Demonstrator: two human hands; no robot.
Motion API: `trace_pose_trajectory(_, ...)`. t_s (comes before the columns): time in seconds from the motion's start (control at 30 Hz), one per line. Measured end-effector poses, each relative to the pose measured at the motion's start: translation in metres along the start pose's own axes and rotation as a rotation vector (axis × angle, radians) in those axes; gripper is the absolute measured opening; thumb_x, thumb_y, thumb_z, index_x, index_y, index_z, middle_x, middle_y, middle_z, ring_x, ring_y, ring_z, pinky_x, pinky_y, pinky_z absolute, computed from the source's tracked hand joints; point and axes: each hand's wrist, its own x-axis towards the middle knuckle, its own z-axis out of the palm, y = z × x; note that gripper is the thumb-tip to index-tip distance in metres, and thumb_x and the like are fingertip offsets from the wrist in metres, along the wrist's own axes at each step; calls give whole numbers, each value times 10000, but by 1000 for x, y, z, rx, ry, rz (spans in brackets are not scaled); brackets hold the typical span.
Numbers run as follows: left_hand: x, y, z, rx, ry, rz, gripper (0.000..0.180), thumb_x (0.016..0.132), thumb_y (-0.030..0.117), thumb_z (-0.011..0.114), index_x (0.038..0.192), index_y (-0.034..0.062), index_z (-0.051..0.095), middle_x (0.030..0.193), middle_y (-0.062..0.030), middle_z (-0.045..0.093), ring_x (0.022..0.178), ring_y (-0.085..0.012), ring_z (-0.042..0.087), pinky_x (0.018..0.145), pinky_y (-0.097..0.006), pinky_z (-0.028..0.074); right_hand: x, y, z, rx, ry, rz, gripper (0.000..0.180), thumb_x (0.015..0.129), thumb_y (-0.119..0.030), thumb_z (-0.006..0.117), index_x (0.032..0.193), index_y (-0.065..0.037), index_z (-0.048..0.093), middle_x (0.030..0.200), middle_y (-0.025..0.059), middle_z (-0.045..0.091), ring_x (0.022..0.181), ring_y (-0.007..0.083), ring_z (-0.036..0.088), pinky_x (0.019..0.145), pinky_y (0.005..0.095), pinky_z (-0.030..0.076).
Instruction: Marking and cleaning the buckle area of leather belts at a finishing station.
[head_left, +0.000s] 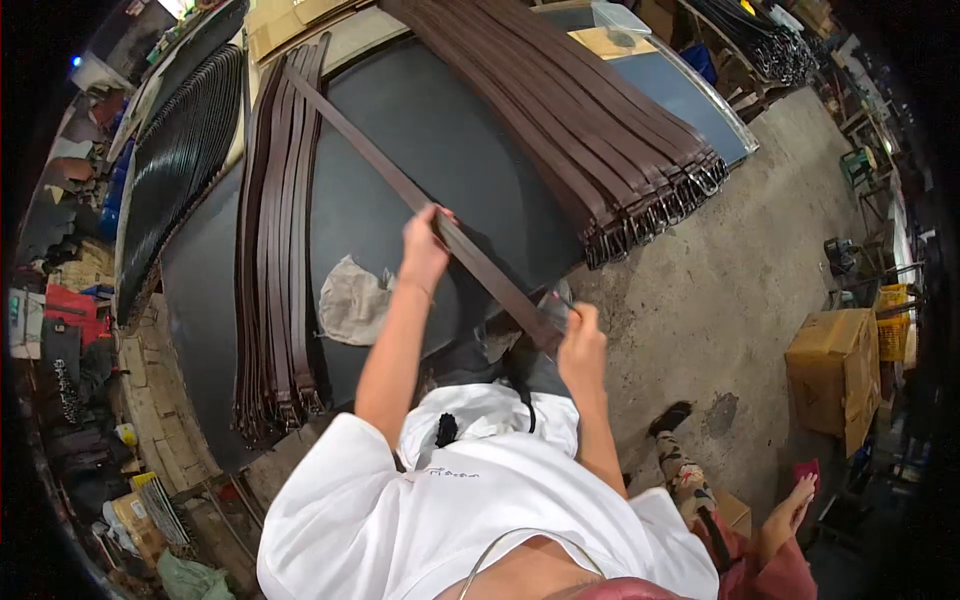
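A long brown leather belt [380,165] stretches diagonally from the upper left of the dark worktable [430,130] down toward me. My left hand [424,243] grips the strap about midway along its length. My right hand [581,345] is closed on the belt's near end, with a thin tool poking up by the fingers. A crumpled grey cloth [352,300] lies on the table just left of my left forearm.
A row of brown belts [275,260] lies on the table's left, another fanned stack with metal buckles [620,140] on the right. Black belts [180,150] lie far left. A cardboard box [835,370] stands on the concrete floor. Another person's foot [790,510] shows lower right.
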Motion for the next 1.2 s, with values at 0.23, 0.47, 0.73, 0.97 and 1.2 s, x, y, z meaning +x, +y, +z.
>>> trace_pose_trajectory(0.23, 250, 192, 0, -45, 208, 420, 203, 985, 188, 514, 1118, 37, 487, 965, -95, 536, 835, -255, 573, 722, -427, 532, -7, 59, -136, -218, 160, 188, 222, 1049, -203, 488, 1108, 1, 553, 682, 138, 531, 571, 217, 492, 539, 359, 412)
trace_pose_trajectory(0.47, 356, 324, 150, 141, -10, 782, 334, 951, 253, 551, 955, -57, 674, 900, -150, 666, 808, -264, 649, 713, -434, 525, -25, 83, -180, -100, 506, 279, 263, 1082, -277, 442, 1058, -35, 542, 745, -11, 424, 655, 95, 371, 593, 277, 343)
trace_pose_trajectory(0.73, 494, 202, 212, 889, 360, 764, 518, 951, 378, 588, 1093, -115, 661, 1147, -298, 667, 1157, -402, 616, 947, -464, 477, 24, 64, -176, -280, 451, 488, 242, 1088, -257, 425, 1089, -34, 516, 827, -15, 425, 679, 71, 342, 616, 252, 325)
trace_pose_trajectory(0.97, 587, 153, 181, 1087, 569, 651, 431, 938, 336, 602, 1108, -46, 708, 1205, -291, 649, 1148, -406, 626, 1023, -447, 469, 48, 89, -156, -417, 568, 382, 241, 1083, -248, 439, 1112, -26, 529, 838, -17, 495, 692, 61, 411, 628, 215, 359)
trace_pose_trajectory(1.2, 564, 146, 142, 829, 141, 773, 839, 960, 512, 555, 1453, -130, 335, 1473, -336, 402, 1368, -436, 409, 1144, -422, 329, 111, 6, -88, -490, 562, 502, 247, 1075, -207, 415, 1135, 13, 511, 794, 52, 491, 701, 161, 472, 661, 323, 422)
